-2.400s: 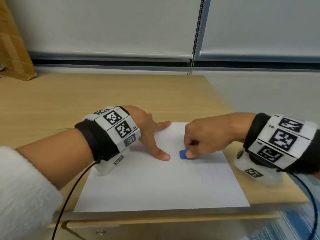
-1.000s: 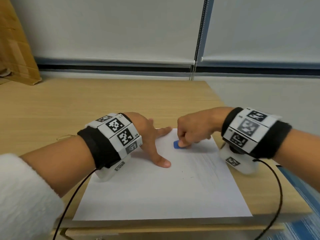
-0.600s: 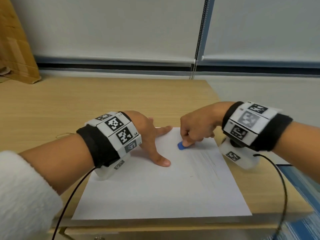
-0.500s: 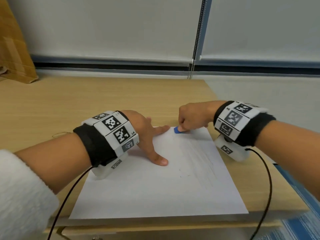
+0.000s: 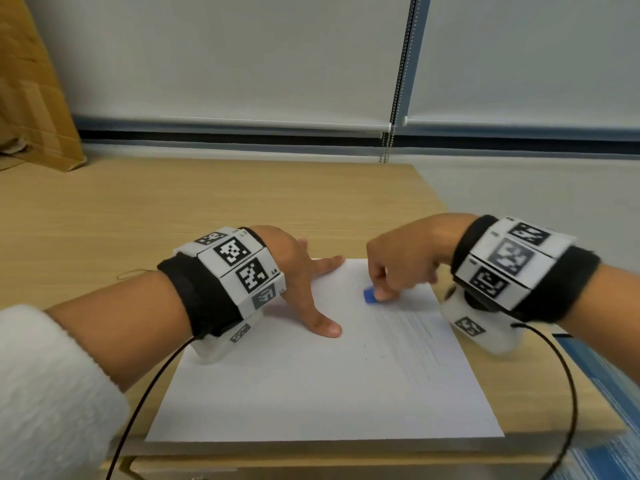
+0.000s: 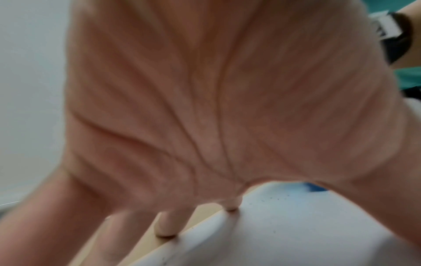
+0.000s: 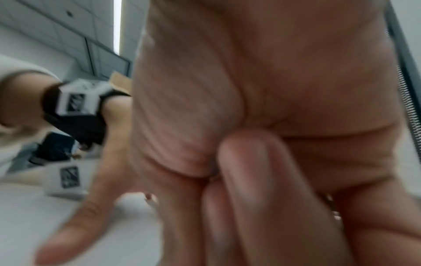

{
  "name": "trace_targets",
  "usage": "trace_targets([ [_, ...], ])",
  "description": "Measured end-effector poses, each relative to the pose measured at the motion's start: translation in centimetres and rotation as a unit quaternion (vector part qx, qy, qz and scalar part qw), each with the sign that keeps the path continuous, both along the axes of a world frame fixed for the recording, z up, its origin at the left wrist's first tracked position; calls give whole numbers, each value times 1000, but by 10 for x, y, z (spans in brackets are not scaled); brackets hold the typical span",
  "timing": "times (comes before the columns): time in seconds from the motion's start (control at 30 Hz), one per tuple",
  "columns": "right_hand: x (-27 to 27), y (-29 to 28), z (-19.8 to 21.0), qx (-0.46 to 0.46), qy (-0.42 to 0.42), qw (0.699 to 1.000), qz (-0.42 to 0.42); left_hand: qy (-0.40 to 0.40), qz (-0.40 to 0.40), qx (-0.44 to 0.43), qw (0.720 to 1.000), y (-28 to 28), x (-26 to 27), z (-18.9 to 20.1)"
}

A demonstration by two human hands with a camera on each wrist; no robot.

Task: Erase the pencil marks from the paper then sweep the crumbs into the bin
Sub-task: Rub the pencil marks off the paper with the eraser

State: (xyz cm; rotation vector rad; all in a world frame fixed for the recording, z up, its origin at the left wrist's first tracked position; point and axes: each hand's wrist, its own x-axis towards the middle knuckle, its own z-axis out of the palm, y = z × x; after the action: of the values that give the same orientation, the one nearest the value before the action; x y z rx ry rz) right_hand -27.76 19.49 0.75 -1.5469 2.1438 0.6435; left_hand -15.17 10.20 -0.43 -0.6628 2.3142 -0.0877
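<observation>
Between thumb and curled fingertips (image 5: pixel 382 295) of the R hand (image 5: pixel 401 263), a small blue eraser (image 5: pixel 370 295) is pinched, its lower edge touching the paper (image 5: pixel 311 393) at approx. 1 o'clock of the sheet's centre. R-wrist view shows only the palm and folded fingers, blurred; eraser not visible there. L hand (image 5: pixel 298 268) lies splayed, fingers straight and wide, holding nothing: thumb tip (image 5: pixel 327 328) presses the sheet just L of the eraser, at approx. 8 o'clock from it, index finger points toward 2 o'clock along the sheet's far edge, the other fingertips (image 6: pixel 231 207) rest at or just past that edge on the table (image 5: pixel 173 209).

Pencil marks (image 5: pixel 415 344): faint grey lines run from just below the eraser toward 5 o'clock, over the R half of the sheet. Crumbs (image 6: pixel 273 198): dark specks near the eraser in L-wrist view; a few more specks near mid-sheet in head view. Bin: not in view.

Step in hand (judged): erasing, step 1 of 2, w/ most of the lined area apparently unrubbed. Sweeping not yet begun.

Next move calls for: short strokes worked down toward 5 o'clock across the marks, L hand pinning the sheet close to the rubbed spot so it neither slides nor buckles; moderate pressure, since thin paper creases easily. Locating the bin comes after.

Periphery: cardboard (image 5: pixel 31 98) leaning at 10 o'clock; blind cord (image 5: pixel 391 133) at 12 o'clock.
</observation>
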Motion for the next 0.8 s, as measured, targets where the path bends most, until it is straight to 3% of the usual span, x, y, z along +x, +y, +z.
trace_targets([
  [0.07, 1, -1, 0, 36, -17, 999, -10, 0, 1, 2, 1000, 1, -1, 0],
  [0.23, -14, -12, -2, -84, 11, 996, -33, -1, 5, 6, 1000, 1, -1, 0],
  [0.4, -9, -8, -3, 36, -38, 998, -33, -2, 7, 14, 1000, 1, -1, -1],
  [0.57, -7, -4, 2, -113, 33, 993, 8, -1, 7, 12, 1000, -1, -1, -1],
  [0.73, 8, 20, 0, 46, -33, 998, 14, -3, 7, 6, 1000, 0, -2, -2],
  [0.8, 6, 14, -1, 19, -32, 999, 15, -4, 6, 2, 1000, 0, -3, -3],
])
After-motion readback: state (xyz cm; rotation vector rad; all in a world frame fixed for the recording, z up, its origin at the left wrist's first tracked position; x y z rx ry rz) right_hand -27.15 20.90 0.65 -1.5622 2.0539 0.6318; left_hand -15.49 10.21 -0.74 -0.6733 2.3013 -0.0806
